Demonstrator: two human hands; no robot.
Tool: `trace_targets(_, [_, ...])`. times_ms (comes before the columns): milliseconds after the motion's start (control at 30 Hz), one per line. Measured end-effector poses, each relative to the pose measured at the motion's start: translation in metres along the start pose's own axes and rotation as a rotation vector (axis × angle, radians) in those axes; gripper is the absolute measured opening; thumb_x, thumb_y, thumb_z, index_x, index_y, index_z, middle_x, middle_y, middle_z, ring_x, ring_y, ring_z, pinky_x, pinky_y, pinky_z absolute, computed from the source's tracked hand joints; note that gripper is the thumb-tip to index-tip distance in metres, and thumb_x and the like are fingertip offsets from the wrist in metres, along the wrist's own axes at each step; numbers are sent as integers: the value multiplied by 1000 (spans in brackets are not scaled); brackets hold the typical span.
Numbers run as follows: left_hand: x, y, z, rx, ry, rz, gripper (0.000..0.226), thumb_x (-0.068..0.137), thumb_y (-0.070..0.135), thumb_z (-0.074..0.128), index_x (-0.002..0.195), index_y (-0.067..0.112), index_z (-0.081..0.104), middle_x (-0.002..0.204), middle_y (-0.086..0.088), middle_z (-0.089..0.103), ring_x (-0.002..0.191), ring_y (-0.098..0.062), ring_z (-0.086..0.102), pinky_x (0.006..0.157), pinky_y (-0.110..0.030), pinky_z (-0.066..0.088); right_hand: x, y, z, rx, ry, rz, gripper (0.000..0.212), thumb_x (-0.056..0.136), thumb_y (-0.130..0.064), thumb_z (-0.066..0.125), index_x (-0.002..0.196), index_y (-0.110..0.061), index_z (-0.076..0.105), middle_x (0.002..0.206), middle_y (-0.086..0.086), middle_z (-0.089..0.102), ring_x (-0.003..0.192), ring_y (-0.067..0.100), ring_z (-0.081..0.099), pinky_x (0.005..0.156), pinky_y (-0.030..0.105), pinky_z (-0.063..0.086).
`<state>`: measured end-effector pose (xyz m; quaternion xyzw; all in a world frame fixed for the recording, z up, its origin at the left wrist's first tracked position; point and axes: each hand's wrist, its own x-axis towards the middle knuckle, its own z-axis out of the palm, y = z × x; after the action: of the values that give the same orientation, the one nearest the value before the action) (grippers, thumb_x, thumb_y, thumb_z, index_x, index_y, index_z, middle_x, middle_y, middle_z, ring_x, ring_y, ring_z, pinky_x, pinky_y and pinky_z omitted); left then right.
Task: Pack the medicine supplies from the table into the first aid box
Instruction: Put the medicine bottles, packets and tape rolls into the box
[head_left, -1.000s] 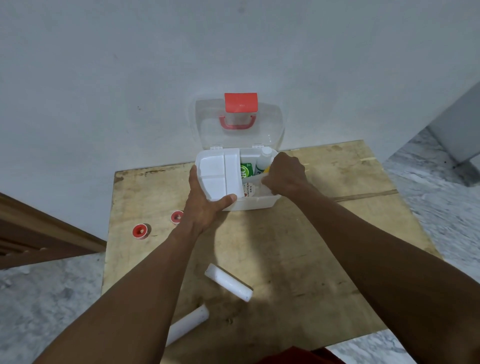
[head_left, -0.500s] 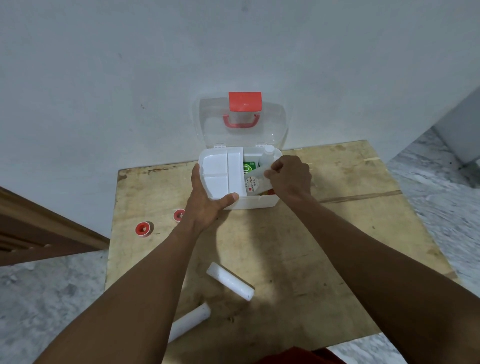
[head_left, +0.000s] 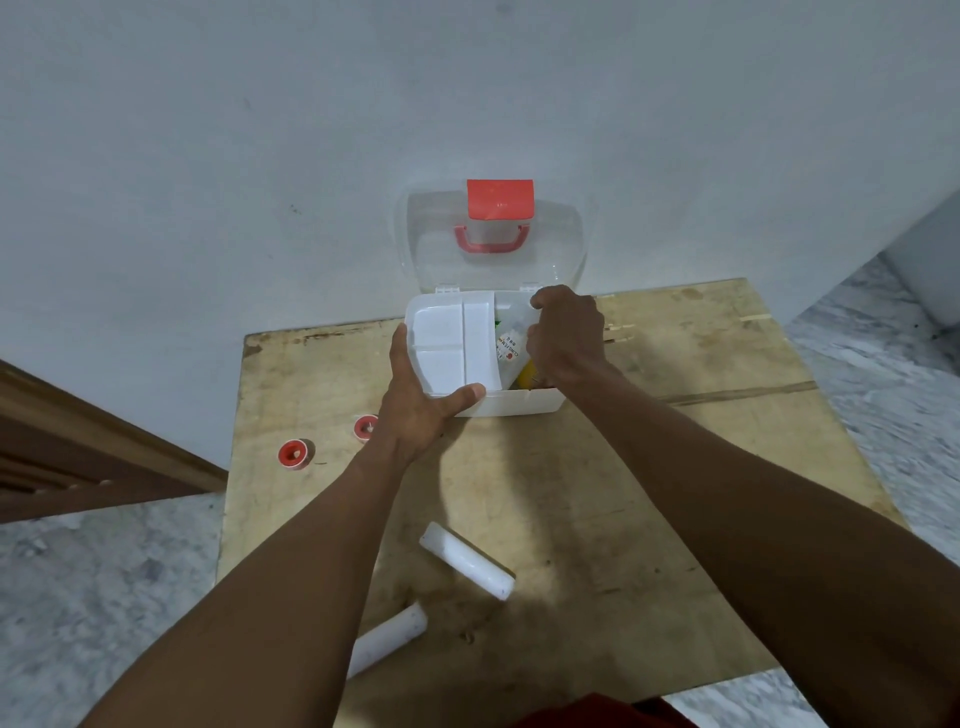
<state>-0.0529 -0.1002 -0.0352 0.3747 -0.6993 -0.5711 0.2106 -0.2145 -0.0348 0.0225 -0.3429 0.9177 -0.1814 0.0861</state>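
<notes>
The white first aid box (head_left: 511, 402) stands at the table's far edge, its clear lid (head_left: 493, 244) with a red latch and handle open against the wall. My left hand (head_left: 421, 400) grips the white divided tray (head_left: 449, 345) that sits over the box's left half. My right hand (head_left: 563, 335) reaches into the right half, its fingers curled round a white labelled bottle (head_left: 509, 345) lying among the supplies. A yellow item (head_left: 524, 374) shows beneath it. Two white rolls (head_left: 465, 566) (head_left: 387, 636) lie near the front edge. Two red-capped tape spools (head_left: 293, 453) (head_left: 365, 427) rest at the left.
The wooden table (head_left: 675, 467) stands against a plain white wall. A brown wooden frame (head_left: 78, 457) runs along the lower left, and marble floor surrounds the table. A red garment shows at the bottom edge.
My right hand has tipped the white bottle down and pushed it lower into the box, covering the green item. My left hand keeps its hold on the tray.
</notes>
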Motion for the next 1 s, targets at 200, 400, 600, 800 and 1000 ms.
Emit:
trace_targets(200, [0, 0, 0, -28, -6, -7, 98, 76, 21, 81, 145, 29, 12, 116, 22, 39, 104, -2, 46, 64, 4, 41, 9, -8, 15, -14, 50, -37, 26, 82, 11, 58, 105, -1, 58, 103, 22, 65, 95, 40, 63, 73, 36, 43])
trace_targets(400, [2, -3, -1, -35, -10, -3, 99, 74, 23, 82, 144, 31, 12, 115, 27, 39, 104, 4, 46, 66, 1, 44, 10, -10, 22, 24, 11, 20, 33, 88, 2, 62, 119, -3, 57, 114, 18, 64, 105, 34, 63, 88, 37, 49])
trace_targets(600, [4, -3, 0, -25, -6, 20, 94, 75, 22, 83, 138, 34, 15, 118, 19, 41, 106, 2, 47, 69, -2, 45, 1, -16, 45, 148, -137, 9, 37, 86, -1, 62, 122, -3, 57, 114, 12, 69, 106, 29, 65, 90, 35, 54])
trace_targets(800, [5, -3, 0, -7, -9, 30, 93, 67, 36, 82, 130, 41, 14, 128, 8, 42, 110, -2, 48, 73, -5, 47, 7, -10, 36, 467, -269, 197, 40, 94, -5, 49, 134, -10, 45, 113, 7, 57, 97, 22, 57, 67, 28, 51])
trace_targets(1000, [4, -6, -1, -25, -15, 0, 97, 66, 37, 81, 135, 42, 13, 125, 13, 44, 108, -2, 48, 69, -5, 44, 11, -9, 38, 609, -381, 335, 40, 91, -1, 43, 131, -3, 44, 112, 17, 61, 98, 31, 66, 80, 45, 60])
